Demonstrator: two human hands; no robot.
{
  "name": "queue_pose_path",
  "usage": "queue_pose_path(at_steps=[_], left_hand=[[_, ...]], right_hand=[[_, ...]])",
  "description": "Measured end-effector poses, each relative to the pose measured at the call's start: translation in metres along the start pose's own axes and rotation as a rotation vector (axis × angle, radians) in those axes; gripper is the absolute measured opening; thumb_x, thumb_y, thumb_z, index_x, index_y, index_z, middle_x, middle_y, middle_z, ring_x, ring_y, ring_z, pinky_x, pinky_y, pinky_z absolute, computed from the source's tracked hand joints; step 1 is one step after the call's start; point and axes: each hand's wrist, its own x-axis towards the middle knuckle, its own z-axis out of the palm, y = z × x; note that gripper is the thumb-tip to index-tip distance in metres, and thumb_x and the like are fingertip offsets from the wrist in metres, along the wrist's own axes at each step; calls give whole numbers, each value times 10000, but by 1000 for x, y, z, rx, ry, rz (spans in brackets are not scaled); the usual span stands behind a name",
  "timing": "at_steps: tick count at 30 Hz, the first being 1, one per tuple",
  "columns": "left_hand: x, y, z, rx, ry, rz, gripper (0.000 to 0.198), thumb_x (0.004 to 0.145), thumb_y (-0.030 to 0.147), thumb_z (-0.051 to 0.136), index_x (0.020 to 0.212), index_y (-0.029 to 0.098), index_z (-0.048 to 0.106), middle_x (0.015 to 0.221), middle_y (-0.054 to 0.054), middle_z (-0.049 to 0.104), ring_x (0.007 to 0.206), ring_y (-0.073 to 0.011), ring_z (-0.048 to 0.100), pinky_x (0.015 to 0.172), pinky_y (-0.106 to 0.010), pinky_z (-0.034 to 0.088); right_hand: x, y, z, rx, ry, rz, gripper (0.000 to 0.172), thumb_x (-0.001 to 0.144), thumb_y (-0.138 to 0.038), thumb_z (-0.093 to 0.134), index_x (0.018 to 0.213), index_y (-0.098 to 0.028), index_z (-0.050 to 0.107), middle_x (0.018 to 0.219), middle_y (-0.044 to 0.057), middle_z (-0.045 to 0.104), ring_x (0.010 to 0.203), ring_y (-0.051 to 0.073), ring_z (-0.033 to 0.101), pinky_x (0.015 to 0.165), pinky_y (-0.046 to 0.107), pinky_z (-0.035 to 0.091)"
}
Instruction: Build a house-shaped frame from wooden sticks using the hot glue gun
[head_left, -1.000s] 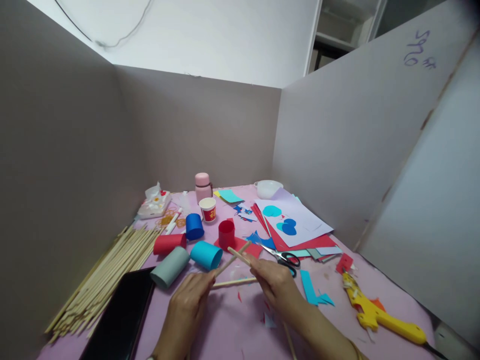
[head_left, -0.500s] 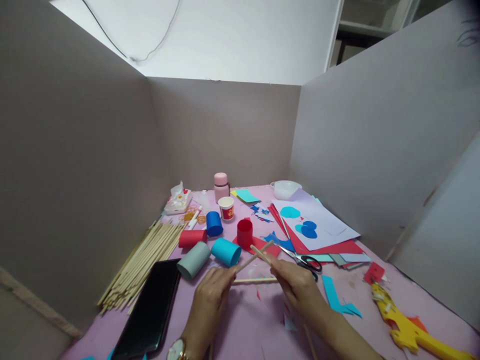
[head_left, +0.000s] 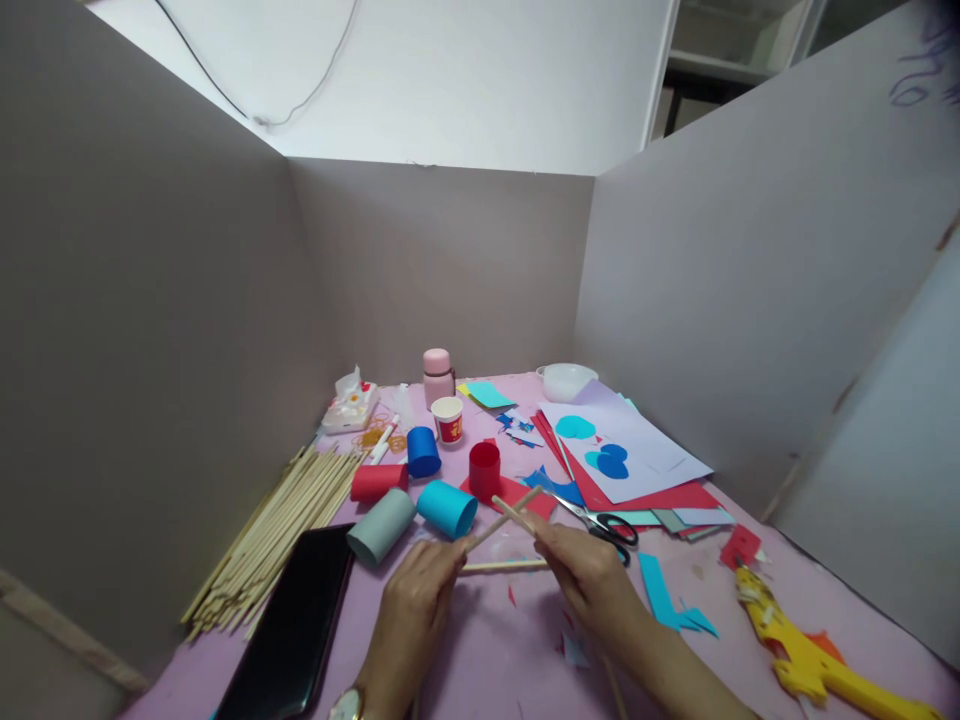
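My left hand [head_left: 416,605] is closed in a pinch on a thin wooden stick [head_left: 501,518] that slants up to the right. My right hand [head_left: 589,580] pinches another wooden stick [head_left: 517,516], which crosses the first one near their far ends. A third stick [head_left: 504,566] lies flat between the two hands on the pink table [head_left: 487,660]. Just beyond the hands lie a light blue paper tube [head_left: 448,508] and a grey paper tube [head_left: 381,527].
A bundle of sticks [head_left: 281,530] and a black phone [head_left: 292,630] lie at the left. Scissors [head_left: 604,520], coloured paper sheets [head_left: 630,460] and a yellow glue gun [head_left: 802,650] are at the right. Red tubes [head_left: 484,470], a blue tube [head_left: 423,451], a cup [head_left: 448,419] and a pink bottle [head_left: 438,375] stand behind. Grey partition walls enclose the table.
The view has shifted, first markedly rightward and down, then slightly back. Both hands keep their crossed sticks in nearly the same pose.
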Motion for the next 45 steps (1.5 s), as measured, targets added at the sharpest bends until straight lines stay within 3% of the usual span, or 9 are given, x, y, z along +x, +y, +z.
queue_pose_path(at_steps=[11,14,18,29,45], left_hand=[[2,3,-4,16,21,10,289,909,200,421,1100,231,636,870,-61,702,782,-185,647,665,-266,529],[1,-1,-3,29,35,37,286,903,192,436,1115,226,625,897,-58,707,800,-179,657,682,-256,536],[2,-6,-2,70,39,87,284,906,215,439,1128,241,614,924,-45,714,814,-172,668,690,-242,542],[-3,-19,5,115,81,125,303,925,339,413,1127,255,623,950,-40,725,841,-179,681,711,-242,556],[-4,-2,-1,38,-9,24,321,901,162,437,1170,248,587,881,-37,691,777,-172,637,660,-252,517]], right_hand=[[1,0,0,42,15,9,358,933,-155,384,1249,-211,541,866,77,739,724,197,693,597,274,524],[3,0,0,34,31,7,336,934,-163,390,1212,-191,578,824,79,739,691,199,692,582,276,530],[5,-1,0,24,26,-6,354,938,-173,374,1237,-190,563,909,95,741,765,205,699,638,289,545],[6,-1,1,15,50,-9,365,937,-182,368,1249,-200,556,834,75,740,680,183,677,587,258,524],[-1,0,4,72,45,-7,369,916,-131,409,1242,-220,556,934,89,741,808,194,699,674,270,546]])
